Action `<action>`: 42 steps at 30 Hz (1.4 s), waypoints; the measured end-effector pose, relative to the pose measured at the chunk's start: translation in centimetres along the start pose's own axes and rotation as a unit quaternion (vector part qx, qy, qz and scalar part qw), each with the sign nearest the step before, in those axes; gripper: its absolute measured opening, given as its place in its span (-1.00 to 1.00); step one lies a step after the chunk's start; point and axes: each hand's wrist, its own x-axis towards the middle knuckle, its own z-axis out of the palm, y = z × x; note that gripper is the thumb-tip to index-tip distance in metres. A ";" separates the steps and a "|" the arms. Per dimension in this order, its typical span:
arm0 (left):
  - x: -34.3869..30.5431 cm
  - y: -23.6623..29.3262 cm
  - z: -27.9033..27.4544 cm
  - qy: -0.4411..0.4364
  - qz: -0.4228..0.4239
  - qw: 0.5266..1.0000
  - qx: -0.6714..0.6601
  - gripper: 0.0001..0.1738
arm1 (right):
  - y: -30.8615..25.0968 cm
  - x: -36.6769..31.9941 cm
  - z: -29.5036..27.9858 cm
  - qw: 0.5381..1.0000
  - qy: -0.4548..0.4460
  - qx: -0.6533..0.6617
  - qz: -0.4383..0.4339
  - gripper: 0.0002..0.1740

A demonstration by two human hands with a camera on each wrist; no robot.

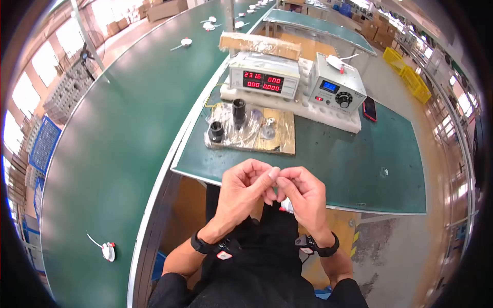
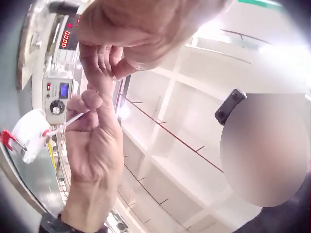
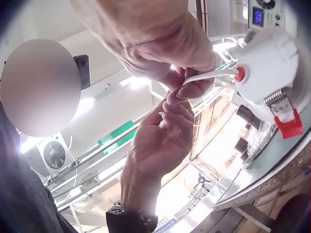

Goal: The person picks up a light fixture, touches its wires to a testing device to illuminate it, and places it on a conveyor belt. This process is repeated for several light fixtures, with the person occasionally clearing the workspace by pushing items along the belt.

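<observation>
Both hands meet fingertip to fingertip in front of the body, near the bench's front edge. My right hand pinches the white cable of a round white downlight. The lamp hangs below that hand, with a red cable grommet and a spring clip with a red tip. In the head view it is mostly hidden behind the right hand. My left hand has thumb and fingers curled together at the cable's end, which the fingertips hide.
Behind the hands, a board bears black cylindrical sockets. A power meter and a grey dial box stand farther back, beside a phone. More downlights lie on the green conveyor at left.
</observation>
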 end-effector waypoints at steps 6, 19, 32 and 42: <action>0.1 0.8 -3.5 0.038 0.036 0.998 -0.033 -0.82 | -0.1 1.1 1.2 0.993 -0.092 -0.057 0.044 -0.77; 2.6 -2.6 -4.4 0.062 0.030 0.996 -0.053 -0.73 | 0.5 3.5 1.1 0.988 -0.091 -0.020 0.122 -0.81; 3.6 -8.0 -3.2 -0.184 -0.218 0.954 -0.096 -0.32 | 4.6 9.1 -2.6 0.986 0.039 0.023 0.161 -0.71; 7.6 -8.2 -2.4 -0.161 -0.289 0.916 -0.227 -0.38 | 7.3 13.4 -3.8 0.974 0.040 -0.126 0.183 -0.73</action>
